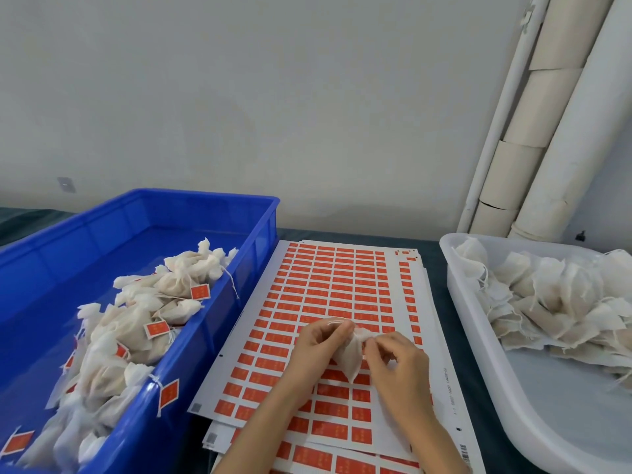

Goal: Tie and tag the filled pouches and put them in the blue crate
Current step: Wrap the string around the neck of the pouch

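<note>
A blue crate (205, 213) at the worktop's left edge holds a heap of tied pouches (136, 323) with orange tags; a white tray (564, 412) at the right edge holds untagged pouches (564, 302). Both containers run out of frame, and the tags' print is too small to read. Between them, over stacked label sheets (342, 285), the left hand (318, 340) and right hand (396, 357) pinch the neck of one pouch (350, 359).

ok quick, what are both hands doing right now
Left hand: closed, pinching the top of a pouch.
Right hand: closed, pinching the same pouch at its neck.
</note>
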Motion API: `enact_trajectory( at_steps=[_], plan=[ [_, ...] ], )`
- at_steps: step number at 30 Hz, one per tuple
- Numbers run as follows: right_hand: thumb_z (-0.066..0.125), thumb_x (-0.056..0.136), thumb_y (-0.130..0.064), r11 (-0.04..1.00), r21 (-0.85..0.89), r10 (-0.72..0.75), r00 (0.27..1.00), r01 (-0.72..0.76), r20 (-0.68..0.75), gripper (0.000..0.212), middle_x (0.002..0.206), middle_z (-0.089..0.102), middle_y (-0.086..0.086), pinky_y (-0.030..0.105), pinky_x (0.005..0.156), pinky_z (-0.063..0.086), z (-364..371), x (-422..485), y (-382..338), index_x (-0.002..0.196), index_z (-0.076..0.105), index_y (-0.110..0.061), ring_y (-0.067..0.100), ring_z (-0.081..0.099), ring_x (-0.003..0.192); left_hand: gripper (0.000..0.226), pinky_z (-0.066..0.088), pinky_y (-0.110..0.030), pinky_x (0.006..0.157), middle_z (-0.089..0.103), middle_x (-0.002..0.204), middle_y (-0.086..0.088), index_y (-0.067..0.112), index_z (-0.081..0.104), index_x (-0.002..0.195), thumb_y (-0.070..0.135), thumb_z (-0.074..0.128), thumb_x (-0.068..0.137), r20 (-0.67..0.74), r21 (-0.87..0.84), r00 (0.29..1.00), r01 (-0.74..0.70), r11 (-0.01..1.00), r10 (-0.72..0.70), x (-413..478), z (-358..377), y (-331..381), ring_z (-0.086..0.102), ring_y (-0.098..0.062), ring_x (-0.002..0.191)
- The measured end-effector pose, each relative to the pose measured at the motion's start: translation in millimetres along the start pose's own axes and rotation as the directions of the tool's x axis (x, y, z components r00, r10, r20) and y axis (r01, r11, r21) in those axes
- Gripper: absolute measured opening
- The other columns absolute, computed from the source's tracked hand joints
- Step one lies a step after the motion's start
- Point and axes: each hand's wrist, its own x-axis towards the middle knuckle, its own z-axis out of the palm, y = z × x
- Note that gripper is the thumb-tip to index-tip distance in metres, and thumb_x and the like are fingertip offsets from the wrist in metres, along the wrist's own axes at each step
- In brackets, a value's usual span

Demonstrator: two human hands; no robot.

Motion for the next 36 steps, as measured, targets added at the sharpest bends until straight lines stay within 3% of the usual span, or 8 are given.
enact_trajectory(
  at_steps=[4, 8, 11, 13, 15, 22, 30, 36],
  plan=[
    [0.077, 0.078, -0.015, 0.999, -0.037, -0.027, 0.999, 0.028, 0.021, 0.020, 0.070, 0.055, -0.026, 0.006, 0.060, 0.042, -2.9, 2.3, 2.9, 0.069, 0.067, -0.031, 0.008, 0.060, 0.067, 0.028, 0.053, -0.017, 0.075, 0.070, 0.079, 0.001, 0.027, 0.075, 0.079, 0.051, 0.060, 0.079, 0.045, 0.020, 0.999, -0.030, 0.999, 0.029, -1.2, -0.7, 0.8, 0.065, -0.011, 0.078],
    [0.081, 0.072, -0.012, 0.996, -0.056, -0.076, 0.995, 0.073, -0.060, 0.012, 0.078, 0.054, -0.028, 0.006, 0.062, 0.040, -4.4, 1.6, 2.1, 0.081, 0.076, -0.019, 0.004, 0.059, 0.066, 0.021, 0.051, -0.013, 0.071, 0.068, 0.076, 0.005, 0.031, 0.075, 0.076, 0.048, 0.062, 0.079, 0.075, 0.010, 0.996, -0.040, 0.999, 0.039, -2.2, -0.8, 2.4, 0.062, -0.006, 0.073],
    [0.081, 0.068, -0.013, 0.986, -0.065, -0.161, 0.980, 0.154, -0.117, 0.019, 0.083, 0.062, -0.017, 0.005, 0.061, 0.042, -4.1, 0.1, -0.3, 0.087, 0.077, -0.014, 0.005, 0.060, 0.066, 0.015, 0.051, -0.014, 0.071, 0.072, 0.084, 0.007, 0.027, 0.073, 0.091, 0.038, 0.070, 0.081, 0.029, -0.039, 0.999, -0.025, 0.999, 0.026, 0.2, -1.4, 1.3, 0.066, -0.006, 0.081],
    [0.078, 0.067, -0.015, 0.972, -0.080, -0.229, 0.964, 0.219, -0.136, 0.021, 0.084, 0.067, -0.007, 0.008, 0.065, 0.047, -4.0, -0.7, -0.5, 0.088, 0.076, -0.011, 0.007, 0.060, 0.068, 0.025, 0.052, -0.014, 0.069, 0.072, 0.084, 0.007, 0.021, 0.068, 0.099, 0.036, 0.073, 0.080, -0.008, -0.060, 1.000, 0.013, 0.998, -0.014, 1.6, -1.8, -0.1, 0.068, -0.008, 0.081],
    [0.079, 0.066, -0.012, 0.963, -0.097, -0.263, 0.954, 0.251, -0.147, 0.022, 0.085, 0.070, 0.000, 0.013, 0.068, 0.051, -3.8, -1.5, 0.8, 0.088, 0.076, -0.008, 0.011, 0.062, 0.071, 0.023, 0.052, -0.014, 0.069, 0.071, 0.078, 0.007, 0.018, 0.067, 0.092, 0.036, 0.074, 0.079, -0.035, -0.053, 0.999, 0.012, 0.999, -0.014, 2.1, -2.1, -0.4, 0.066, -0.009, 0.076],
    [0.074, 0.069, -0.016, 0.960, -0.086, -0.275, 0.951, 0.265, -0.144, 0.024, 0.089, 0.070, 0.001, 0.008, 0.073, 0.047, -3.7, -3.5, 1.6, 0.092, 0.075, -0.008, 0.010, 0.064, 0.076, 0.008, 0.053, -0.016, 0.071, 0.072, 0.086, 0.004, 0.020, 0.074, 0.087, 0.027, 0.070, 0.085, -0.029, -0.032, 0.998, -0.049, 0.998, 0.048, 1.0, -2.8, -0.2, 0.066, -0.011, 0.083],
    [0.073, 0.071, -0.018, 0.963, -0.080, -0.268, 0.954, 0.259, -0.131, 0.024, 0.092, 0.069, -0.001, 0.004, 0.072, 0.045, -2.5, -4.3, 4.5, 0.094, 0.075, -0.011, 0.002, 0.060, 0.079, 0.008, 0.052, -0.014, 0.069, 0.073, 0.084, 0.008, 0.027, 0.076, 0.084, 0.027, 0.069, 0.087, -0.035, 0.038, 0.999, -0.037, 0.999, 0.039, 0.6, -1.8, 0.3, 0.066, -0.010, 0.083],
    [0.071, 0.073, -0.024, 0.983, -0.048, -0.183, 0.973, 0.177, -0.140, 0.028, 0.096, 0.070, -0.001, 0.017, 0.074, 0.051, -2.3, -4.6, 5.3, 0.098, 0.075, -0.013, 0.009, 0.064, 0.083, 0.012, 0.053, -0.019, 0.073, 0.072, 0.081, 0.002, 0.019, 0.076, 0.087, 0.026, 0.067, 0.088, 0.020, 0.058, 0.997, -0.077, 0.995, 0.076, -0.5, -1.2, 1.3, 0.065, -0.015, 0.081]
  ],
)
